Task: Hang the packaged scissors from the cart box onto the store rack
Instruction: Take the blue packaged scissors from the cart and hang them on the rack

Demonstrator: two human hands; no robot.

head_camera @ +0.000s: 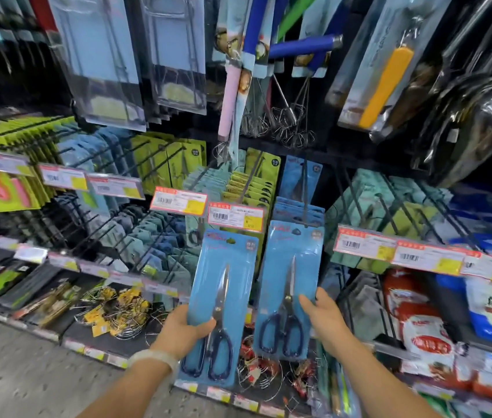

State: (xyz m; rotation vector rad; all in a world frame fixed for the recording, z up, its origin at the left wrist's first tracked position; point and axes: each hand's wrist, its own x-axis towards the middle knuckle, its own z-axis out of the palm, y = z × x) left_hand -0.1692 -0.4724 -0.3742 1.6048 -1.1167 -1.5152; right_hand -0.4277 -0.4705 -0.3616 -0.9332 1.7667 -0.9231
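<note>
My left hand (185,328) grips a blue blister pack of dark-handled scissors (223,285) by its lower middle and holds it upright in front of the rack. My right hand (320,316) holds the right edge of a second, matching scissors pack (291,267). That pack's top sits at the tip of a black rack hook (305,200), with more blue packs (299,209) hung behind it on the same hook. Whether the front pack's hole is over the hook I cannot tell. The cart box is out of view.
Rows of black peg hooks (112,227) carry green, teal and blue packs. Red-and-white price tags (235,217) run along the hook fronts. Whisks (284,122) and long packaged utensils hang above. Wire items (118,309) and red bags (419,324) fill the lower shelf. Grey floor (12,372) at left.
</note>
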